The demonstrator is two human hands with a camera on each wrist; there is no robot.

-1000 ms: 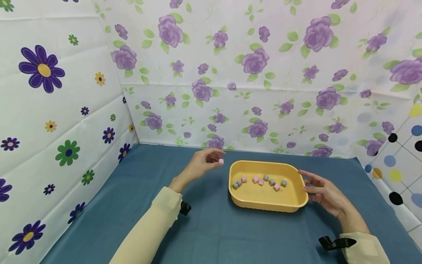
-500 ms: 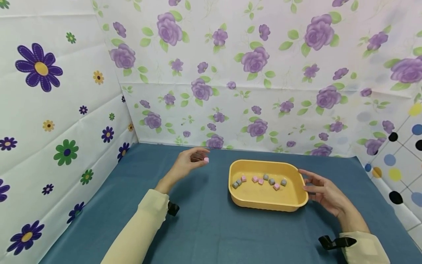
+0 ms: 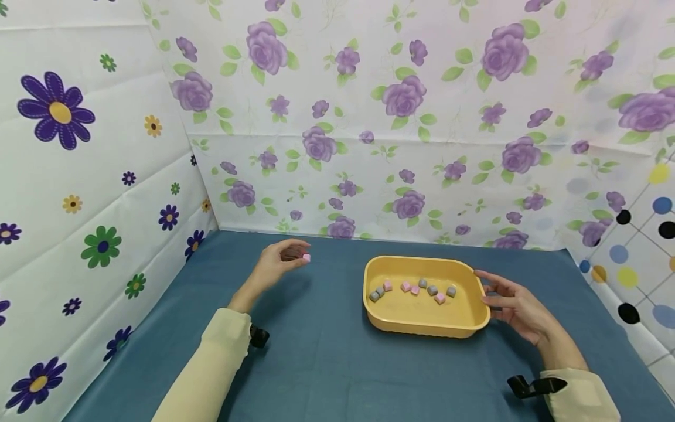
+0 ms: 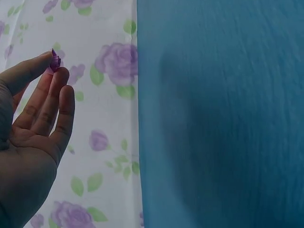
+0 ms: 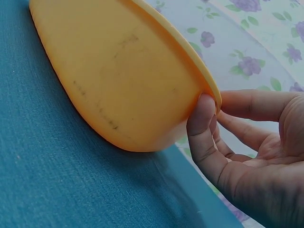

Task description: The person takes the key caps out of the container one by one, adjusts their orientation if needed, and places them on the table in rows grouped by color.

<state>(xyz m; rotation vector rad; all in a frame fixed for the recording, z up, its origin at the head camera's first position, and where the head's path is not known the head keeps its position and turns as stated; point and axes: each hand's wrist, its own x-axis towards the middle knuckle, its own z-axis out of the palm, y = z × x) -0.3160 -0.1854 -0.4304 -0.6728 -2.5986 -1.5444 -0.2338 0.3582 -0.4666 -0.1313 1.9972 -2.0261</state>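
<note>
Over the left half of the table, my left hand (image 3: 275,264) pinches a small pink cube (image 3: 306,258) between thumb and fingertips. In the left wrist view the cube (image 4: 55,61) shows dark and purplish against the flowered cloth, the other fingers loosely bent. A shallow yellow tray (image 3: 422,326) with rounded corners stands right of centre, several pink and grey cubes scattered inside. At its right end my right hand (image 3: 519,308) holds the rim. The right wrist view shows the thumb (image 5: 202,114) against the tray's outer wall just under the lip, with the forefinger at the rim.
A blue cloth (image 3: 316,375) covers the table. Behind it hangs a white cloth with purple roses (image 3: 327,176), and patterned cloths stand at the left and right sides. Each wrist wears a black camera mount, such as the right mount (image 3: 537,387).
My left hand has moved left, away from the tray, carrying the pink cube. The right hand and the tray stay in place; the head view has shifted slightly.
</note>
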